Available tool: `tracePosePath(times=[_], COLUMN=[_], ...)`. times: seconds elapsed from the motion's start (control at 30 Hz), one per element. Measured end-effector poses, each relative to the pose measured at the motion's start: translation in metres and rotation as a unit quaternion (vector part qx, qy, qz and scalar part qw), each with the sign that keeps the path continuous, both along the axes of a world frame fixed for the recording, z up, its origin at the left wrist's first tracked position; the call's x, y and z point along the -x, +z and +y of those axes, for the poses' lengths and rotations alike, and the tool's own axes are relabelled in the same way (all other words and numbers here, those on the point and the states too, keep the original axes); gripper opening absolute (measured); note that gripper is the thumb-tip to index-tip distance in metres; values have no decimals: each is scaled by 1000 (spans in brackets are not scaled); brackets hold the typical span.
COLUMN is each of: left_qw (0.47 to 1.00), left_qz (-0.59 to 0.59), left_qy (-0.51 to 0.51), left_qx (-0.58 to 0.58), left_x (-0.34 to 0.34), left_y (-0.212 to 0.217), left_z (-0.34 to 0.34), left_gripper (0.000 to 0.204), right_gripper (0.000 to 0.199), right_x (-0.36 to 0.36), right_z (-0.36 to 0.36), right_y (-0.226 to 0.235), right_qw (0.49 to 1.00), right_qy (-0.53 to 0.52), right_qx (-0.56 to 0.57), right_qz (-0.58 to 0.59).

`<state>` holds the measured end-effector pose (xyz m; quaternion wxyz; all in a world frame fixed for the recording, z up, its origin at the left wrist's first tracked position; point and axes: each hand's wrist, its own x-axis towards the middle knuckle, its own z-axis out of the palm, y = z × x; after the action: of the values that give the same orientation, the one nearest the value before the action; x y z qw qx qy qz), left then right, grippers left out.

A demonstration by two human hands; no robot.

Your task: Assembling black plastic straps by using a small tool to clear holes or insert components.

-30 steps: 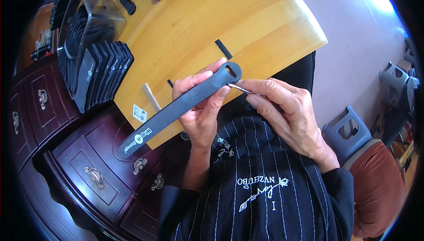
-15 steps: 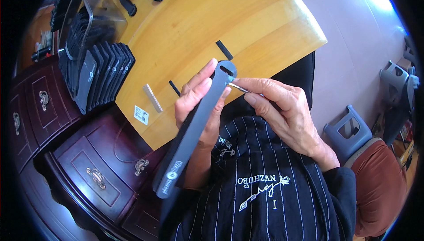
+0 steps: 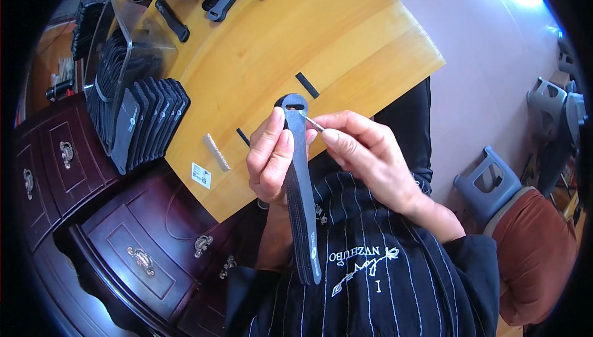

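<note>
My left hand point(image 3: 270, 163) is closed round a stack of long dark grey straps point(image 3: 301, 195), fingers on one side and thumb on the other. The stack hangs down over my apron, its rounded end with an oblong slot at the top. Between thumb and forefinger, my right hand point(image 3: 364, 151) pinches a thin metal tool point(image 3: 313, 122). Its narrow tip meets the top strap beside the slot, near the edge. Most of the tool's shaft is hidden in my fingers, so its exact kind does not show.
On the wooden table point(image 3: 370, 34) lie short black strips point(image 3: 307, 85), a pale strip point(image 3: 217, 151) and a white label point(image 3: 201, 175). Folded dark straps point(image 3: 151, 121) stand by a clear plastic holder point(image 3: 128, 40) at left. Dark drawers point(image 3: 133, 256) are below; a grey stool point(image 3: 488, 179) stands right.
The strap stack has swung from slanting to nearly upright, and its slotted end has shifted left. My right hand has moved left with it, keeping the tool's tip near the slot.
</note>
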<state>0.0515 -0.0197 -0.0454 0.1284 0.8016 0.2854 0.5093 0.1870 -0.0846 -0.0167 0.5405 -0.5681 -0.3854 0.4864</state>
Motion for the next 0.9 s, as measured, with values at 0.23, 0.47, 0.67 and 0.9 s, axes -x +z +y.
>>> tracePosePath(times=[0.23,0.47,0.67,0.9], left_qw=[1000,999,999,970], left_qz=[11,5,15,-58], left_qy=[-25,-9,-37,-33], left_qx=[-2,45,8,235], left_x=[-5,-3,0,5], left_y=[-4,-7,-12,-5], left_z=[0,-4,-9,-25], left_gripper=[41,41,43,35], right_gripper=[17,17,17,19], right_x=[7,2,8,-7], right_z=[3,-2,-6,-6], right_y=[-18,-7,-10,-15], right_qw=[969,992,996,956], right_qy=[-86,-28,-48,-19], right_qx=[-105,63,15,-68], right_qz=[-206,103,-75,-283])
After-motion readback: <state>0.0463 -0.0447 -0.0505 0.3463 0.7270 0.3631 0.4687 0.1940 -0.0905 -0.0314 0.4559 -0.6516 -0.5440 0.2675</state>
